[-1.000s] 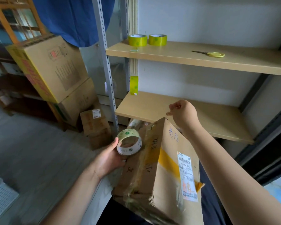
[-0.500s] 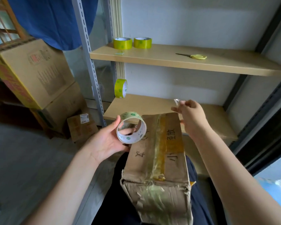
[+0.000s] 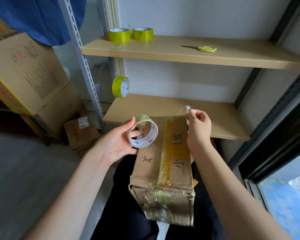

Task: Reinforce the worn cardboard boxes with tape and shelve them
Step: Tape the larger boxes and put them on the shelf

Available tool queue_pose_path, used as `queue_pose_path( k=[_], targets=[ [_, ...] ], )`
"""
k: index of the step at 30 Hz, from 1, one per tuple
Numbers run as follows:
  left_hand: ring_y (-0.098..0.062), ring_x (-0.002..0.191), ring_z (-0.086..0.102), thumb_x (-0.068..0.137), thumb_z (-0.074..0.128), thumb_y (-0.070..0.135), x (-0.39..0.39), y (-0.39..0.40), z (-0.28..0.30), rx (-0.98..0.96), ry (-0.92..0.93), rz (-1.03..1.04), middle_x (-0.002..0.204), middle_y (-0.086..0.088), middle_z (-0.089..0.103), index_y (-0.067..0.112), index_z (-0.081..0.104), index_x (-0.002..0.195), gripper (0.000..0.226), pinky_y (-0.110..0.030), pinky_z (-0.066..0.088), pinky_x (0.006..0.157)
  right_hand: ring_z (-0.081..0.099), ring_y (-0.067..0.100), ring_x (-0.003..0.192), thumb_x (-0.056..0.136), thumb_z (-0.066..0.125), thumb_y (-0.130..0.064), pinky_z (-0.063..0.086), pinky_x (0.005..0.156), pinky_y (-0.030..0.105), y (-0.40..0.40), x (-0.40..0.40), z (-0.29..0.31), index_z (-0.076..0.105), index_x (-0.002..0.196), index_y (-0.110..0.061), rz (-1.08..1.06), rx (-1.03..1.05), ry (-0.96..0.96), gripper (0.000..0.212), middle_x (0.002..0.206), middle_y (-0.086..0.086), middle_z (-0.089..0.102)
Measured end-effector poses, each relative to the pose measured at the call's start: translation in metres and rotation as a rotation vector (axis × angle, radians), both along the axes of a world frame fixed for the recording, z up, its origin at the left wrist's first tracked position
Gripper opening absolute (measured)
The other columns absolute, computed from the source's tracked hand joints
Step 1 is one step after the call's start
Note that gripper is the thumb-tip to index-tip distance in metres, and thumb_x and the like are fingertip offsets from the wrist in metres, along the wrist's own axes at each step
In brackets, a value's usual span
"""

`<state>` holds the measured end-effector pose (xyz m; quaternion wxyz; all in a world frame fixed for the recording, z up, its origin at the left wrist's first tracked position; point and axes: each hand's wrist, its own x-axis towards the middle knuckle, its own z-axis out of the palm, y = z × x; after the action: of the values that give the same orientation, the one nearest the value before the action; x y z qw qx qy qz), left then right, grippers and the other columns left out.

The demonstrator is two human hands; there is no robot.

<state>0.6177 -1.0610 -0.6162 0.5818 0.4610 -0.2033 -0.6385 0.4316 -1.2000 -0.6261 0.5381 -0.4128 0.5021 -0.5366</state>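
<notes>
1. The person sits with a worn cardboard box (image 3: 164, 172) resting lengthwise across their lap, its crushed near end facing them and its far end reaching under both hands.
2. The left hand (image 3: 117, 144) is closed around a tape roll (image 3: 143, 131): the thumb presses on the roll's outer top edge, and a finger shows through the core from behind.
3. The right hand (image 3: 197, 129) has thumb and fingertips pinched together on the free end of a clear tape strip (image 3: 177, 116), lifted just above the box's far right edge.
4. That strip runs from the pinch leftward to the roll, stretched in the air over the far end of the box, between the two hands.
5. Directly below the strip, an older yellowed band of tape (image 3: 170, 153) runs down the middle seam of the box top, with handwritten characters on either side of it.
6. Beyond the right hand lies the lower shelf (image 3: 215, 115), its board bare just past the pinch.
7. Up and left of the held roll, a yellow-green roll (image 3: 120, 87) stands on edge at the lower shelf's left end.
8. On the upper shelf (image 3: 180, 54), well above both hands, two more rolls (image 3: 130, 35) sit side by side at the left, and yellow-handled scissors (image 3: 200, 48) lie to the right.
9. Far left of the left hand, large cartons (image 3: 24, 71) are stacked on the floor.
</notes>
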Motion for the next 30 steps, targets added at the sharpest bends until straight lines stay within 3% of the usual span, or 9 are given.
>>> queue_pose_path(
  k=[4, 8, 11, 13, 17, 19, 21, 25, 30],
  targets=[
    [-0.042, 0.125, 0.058, 0.088, 0.067, 0.040, 0.003, -0.006, 0.003, 0.022, 0.020, -0.009, 0.137, -0.024, 0.058, 0.020, 0.080, 0.101, 0.027, -0.062, 0.037, 0.105, 0.056, 0.016, 0.081, 0.096, 0.058, -0.024, 0.049, 0.075, 0.036, -0.007, -0.002, -0.003, 0.061, 0.092, -0.014, 0.017, -0.012, 0.046, 0.011, 0.090, 0.003, 0.064],
    [-0.042, 0.122, 0.061, 0.086, 0.070, 0.033, 0.019, -0.003, 0.000, 0.014, 0.054, -0.085, 0.136, -0.024, 0.059, 0.015, 0.078, 0.108, 0.030, -0.051, 0.057, 0.078, 0.054, 0.006, 0.066, 0.092, 0.065, -0.024, 0.040, 0.059, 0.018, -0.017, -0.017, 0.009, 0.066, 0.087, -0.014, 0.063, -0.180, 0.416, 0.012, 0.075, -0.008, 0.063],
    [-0.042, 0.124, 0.059, 0.086, 0.070, 0.032, 0.032, 0.003, -0.005, 0.028, 0.003, -0.122, 0.138, -0.024, 0.058, 0.010, 0.064, 0.130, 0.050, -0.058, 0.052, 0.089, 0.058, -0.001, 0.069, 0.086, 0.072, -0.027, 0.037, 0.056, 0.015, -0.017, -0.037, 0.033, 0.071, 0.077, -0.022, 0.140, -0.308, 0.680, 0.011, 0.071, -0.015, 0.066],
    [-0.037, 0.125, 0.060, 0.075, 0.083, 0.035, 0.041, 0.008, 0.000, 0.016, -0.091, -0.163, 0.138, -0.020, 0.060, 0.013, 0.070, 0.125, 0.056, -0.059, 0.051, 0.092, 0.062, 0.000, 0.072, 0.085, 0.073, -0.029, 0.040, 0.059, 0.015, -0.008, -0.045, 0.045, 0.073, 0.076, -0.025, 0.167, -0.368, 0.743, 0.010, 0.068, -0.016, 0.067],
    [-0.029, 0.124, 0.061, 0.066, 0.090, 0.043, 0.061, 0.029, 0.019, -0.074, -0.301, -0.236, 0.133, -0.016, 0.064, 0.012, 0.073, 0.120, 0.065, -0.049, 0.056, 0.092, 0.068, 0.009, 0.074, 0.083, 0.076, -0.027, 0.055, 0.073, 0.031, 0.028, -0.054, 0.053, 0.074, 0.075, -0.025, 0.175, -0.414, 0.656, 0.008, 0.066, -0.012, 0.071],
    [-0.021, 0.109, 0.069, 0.056, 0.094, 0.050, 0.069, 0.045, 0.026, -0.109, -0.446, -0.184, 0.118, -0.013, 0.072, 0.012, 0.078, 0.107, 0.066, -0.031, 0.057, 0.085, 0.068, 0.007, 0.068, 0.082, 0.077, -0.029, 0.054, 0.068, 0.033, 0.050, -0.056, 0.050, 0.073, 0.074, -0.028, 0.184, -0.389, 0.600, 0.009, 0.068, -0.014, 0.072],
    [-0.019, 0.099, 0.071, 0.061, 0.090, 0.051, 0.074, 0.065, 0.026, -0.181, -0.507, -0.205, 0.107, -0.014, 0.075, 0.010, 0.080, 0.095, 0.055, -0.022, 0.054, 0.084, 0.068, 0.006, 0.064, 0.081, 0.079, -0.028, 0.051, 0.064, 0.031, 0.075, -0.058, 0.043, 0.071, 0.073, -0.028, 0.200, -0.360, 0.526, 0.011, 0.067, -0.013, 0.072],
    [-0.026, 0.064, 0.052, 0.088, 0.066, 0.023, 0.081, 0.103, 0.004, -0.264, -0.449, -0.275, 0.061, -0.012, 0.056, 0.010, 0.065, 0.065, 0.026, -0.036, 0.051, 0.093, 0.070, 0.015, 0.069, 0.082, 0.078, -0.020, 0.051, 0.068, 0.036, 0.122, -0.057, 0.025, 0.064, 0.075, -0.024, 0.277, -0.322, 0.427, 0.017, 0.069, -0.003, 0.072],
    [-0.016, 0.047, 0.046, 0.088, 0.061, 0.015, 0.089, 0.142, -0.033, -0.222, -0.318, -0.254, 0.050, -0.009, 0.044, 0.002, 0.053, 0.063, 0.029, -0.021, 0.054, 0.069, 0.059, 0.005, 0.066, 0.083, 0.076, -0.023, 0.046, 0.067, 0.031, 0.156, -0.043, 0.012, 0.062, 0.079, -0.025, 0.347, -0.310, 0.463, 0.015, 0.070, -0.007, 0.065]
  ],
)
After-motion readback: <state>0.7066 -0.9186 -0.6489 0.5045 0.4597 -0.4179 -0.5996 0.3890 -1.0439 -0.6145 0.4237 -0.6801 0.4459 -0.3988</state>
